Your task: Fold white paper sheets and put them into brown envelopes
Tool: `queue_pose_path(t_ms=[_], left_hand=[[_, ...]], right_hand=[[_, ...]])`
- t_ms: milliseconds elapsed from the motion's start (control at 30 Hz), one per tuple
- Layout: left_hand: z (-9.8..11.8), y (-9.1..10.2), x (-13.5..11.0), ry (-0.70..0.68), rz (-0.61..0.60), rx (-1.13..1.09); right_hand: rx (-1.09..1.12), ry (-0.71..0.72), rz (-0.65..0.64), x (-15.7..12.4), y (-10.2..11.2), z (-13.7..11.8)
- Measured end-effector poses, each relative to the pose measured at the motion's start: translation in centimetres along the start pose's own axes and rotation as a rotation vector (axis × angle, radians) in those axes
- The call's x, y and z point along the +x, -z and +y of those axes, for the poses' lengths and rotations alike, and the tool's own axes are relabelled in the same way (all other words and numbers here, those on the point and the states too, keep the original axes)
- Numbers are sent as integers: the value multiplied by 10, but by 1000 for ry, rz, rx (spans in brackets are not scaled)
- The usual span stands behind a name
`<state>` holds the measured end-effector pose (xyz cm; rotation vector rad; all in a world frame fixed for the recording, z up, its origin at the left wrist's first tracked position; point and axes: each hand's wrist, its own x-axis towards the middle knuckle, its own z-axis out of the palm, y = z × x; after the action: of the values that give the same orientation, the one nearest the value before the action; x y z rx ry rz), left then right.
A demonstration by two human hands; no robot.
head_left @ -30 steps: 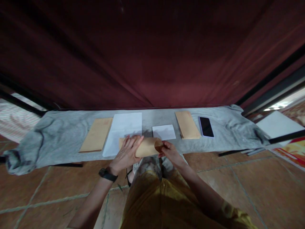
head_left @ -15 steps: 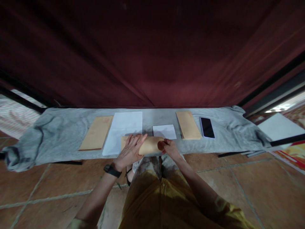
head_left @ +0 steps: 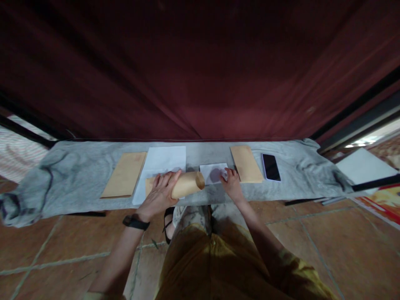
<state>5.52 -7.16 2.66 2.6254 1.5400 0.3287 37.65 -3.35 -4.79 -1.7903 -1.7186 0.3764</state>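
My left hand [head_left: 159, 192] is wrapped over a brown paper envelope [head_left: 187, 185], whose open mouth faces right and gapes in a rounded shape. The envelope's other end lies on white sheets [head_left: 167, 156]. At the right edge of a small white folded paper [head_left: 208, 173] is my right hand [head_left: 231, 183], its thumb and forefinger apart. Those fingertips are over or touching the paper's edge; which one I cannot tell. Just beyond that hand lie more brown envelopes [head_left: 248, 164].
A grey cloth [head_left: 300, 171] covers the narrow bench. Another pile of brown envelopes [head_left: 123, 175] lies at left, and a phone [head_left: 271, 167] at right. Dark red fabric [head_left: 200, 83] hangs behind the bench. A white board [head_left: 365, 166] stands beyond the right end.
My right hand has let go of the envelope's mouth and moved right to the small white paper. My left hand has shifted left with the envelope, whose mouth now gapes open.
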Motion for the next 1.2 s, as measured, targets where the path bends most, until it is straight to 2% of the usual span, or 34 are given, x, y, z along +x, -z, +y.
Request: queue_pose_path(t_ms=[67,167,233,400,500,733,1000,1067,1200], left_hand=[[-6,-1,-2,16,2,1],[-11,-3,-5,26,17,16],[-11,-2,-7,24,28,30],[-7,0,-11,-5,31,57],[-8,-3,-13,2,33,55],[-14,-13,-18,16,37,47],[-20,-17,-25,66,35,22],[-21,-18,-25,77,29,18],[-21,-20,-25,82,42,21]], right_hand=[[-120,39,-10,15,1,7],[-245,24,-110,34,0,8],[-317,8,-201,44,1,6],[-397,89,-502,68,7,-1],[-410,79,-582,80,11,-6],[-380,91,-557,90,12,-9],[-200,113,-482,72,29,0],[-81,128,-464,64,39,4],[345,147,-339,48,63,9]])
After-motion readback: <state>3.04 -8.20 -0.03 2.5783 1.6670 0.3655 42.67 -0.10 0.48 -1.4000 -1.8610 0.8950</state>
